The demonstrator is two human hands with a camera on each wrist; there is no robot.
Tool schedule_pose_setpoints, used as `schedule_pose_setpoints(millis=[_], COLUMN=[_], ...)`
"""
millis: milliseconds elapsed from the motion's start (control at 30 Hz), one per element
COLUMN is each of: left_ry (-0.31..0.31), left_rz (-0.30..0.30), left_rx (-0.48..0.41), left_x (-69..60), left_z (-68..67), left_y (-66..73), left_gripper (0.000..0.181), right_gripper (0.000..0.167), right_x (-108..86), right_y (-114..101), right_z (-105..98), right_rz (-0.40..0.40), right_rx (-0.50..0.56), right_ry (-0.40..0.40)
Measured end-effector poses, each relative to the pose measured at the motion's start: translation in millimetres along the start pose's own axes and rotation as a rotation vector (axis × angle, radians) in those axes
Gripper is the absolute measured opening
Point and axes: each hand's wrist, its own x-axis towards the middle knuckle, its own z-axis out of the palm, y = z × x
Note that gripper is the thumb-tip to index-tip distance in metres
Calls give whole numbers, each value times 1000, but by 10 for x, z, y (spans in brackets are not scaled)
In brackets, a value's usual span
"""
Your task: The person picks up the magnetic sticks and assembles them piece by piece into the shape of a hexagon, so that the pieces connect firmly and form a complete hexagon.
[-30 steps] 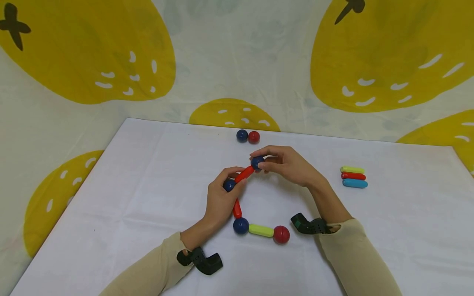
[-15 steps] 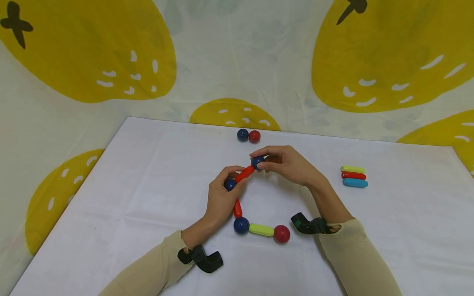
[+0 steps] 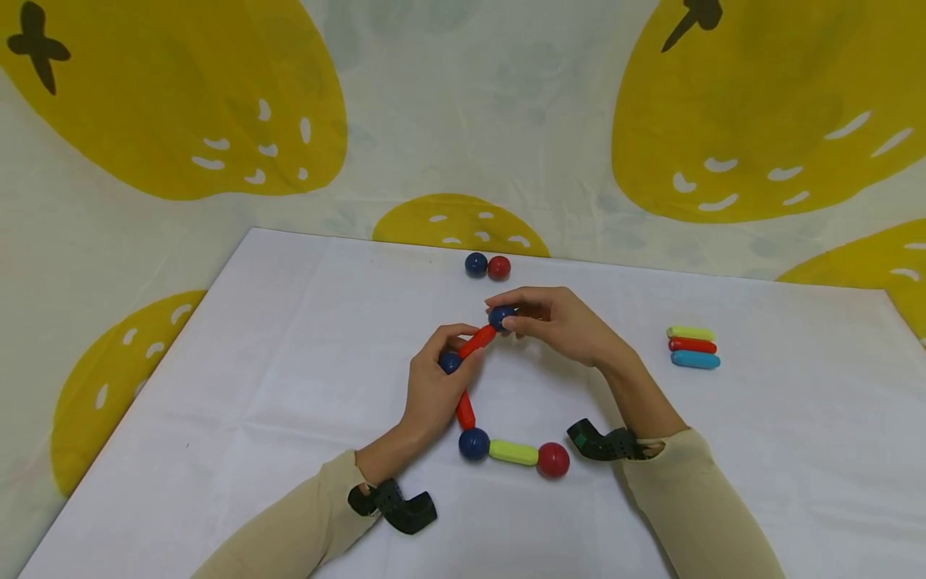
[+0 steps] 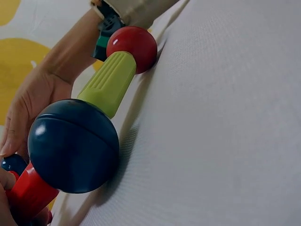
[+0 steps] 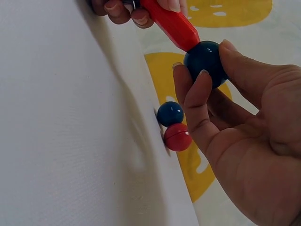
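— What is held by the hands?
— A glossy dark blue ball is pinched between the thumb and fingers of the right hand; it is joined to a faceted red rod. That rod and a second dark blue ball at its other end are gripped by the curled left hand.
— And nearer the camera?
— A second red rod is joined to a third dark blue ball, followed by a ridged yellow-green rod and a glossy red ball, above the white-covered table.
— Has anything been changed since a second ago?
— Hardly. Both grips have been kept, and only a slight shift of the head view is seen. The three loose rods at the right have been left untouched.
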Motion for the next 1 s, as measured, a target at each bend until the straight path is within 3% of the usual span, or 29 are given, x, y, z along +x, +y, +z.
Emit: schedule_pose_setpoints(millis=[100, 200, 700, 1000], left_ry=[-1, 4, -17, -28], left_rz=[4, 7, 17, -6], left_rx=[-5, -6, -6, -116], left_x=[-24, -32, -39, -22], left_z=[-18, -20, -34, -43], left_y=[125, 149, 136, 132], left_gripper=[27, 26, 24, 20], right_gripper=[34, 33, 32, 36], right_x=[-2, -3, 13, 13], right_y=[11, 7, -45, -115], right_z=[6, 14, 64, 115], right_rz=[-4, -12, -34, 5], right_rx=[8, 8, -35, -76], right_ry=[1, -2, -13, 42])
